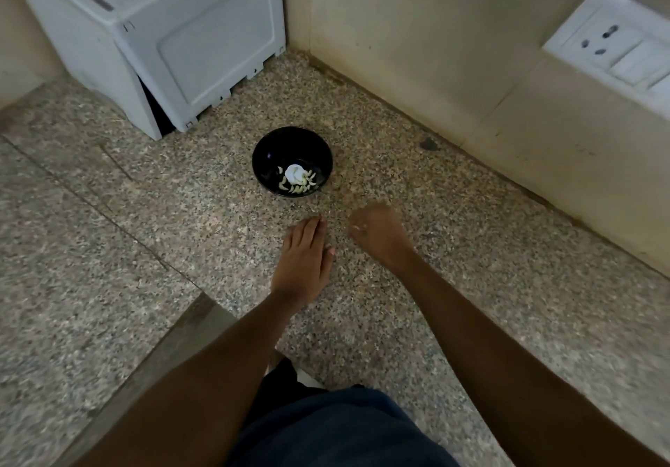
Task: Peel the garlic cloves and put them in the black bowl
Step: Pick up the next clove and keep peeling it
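Two hands are held over the speckled bench (471, 249), just short of the black bowl (292, 161). The left hand (304, 262) is laid flat with fingers straight, its grip released and nothing held. The right hand (379, 235) is blurred; a small white bit shows at its fingertips, but whether the grip is clenched cannot be told. Peeled garlic cloves (299, 185) are seen inside the bowl.

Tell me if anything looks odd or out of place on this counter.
One thing: the black bowl holds peeled garlic cloves together with a white lump, maybe a garlic head or skins; I cannot tell which. Nothing looks spilled on the counter.
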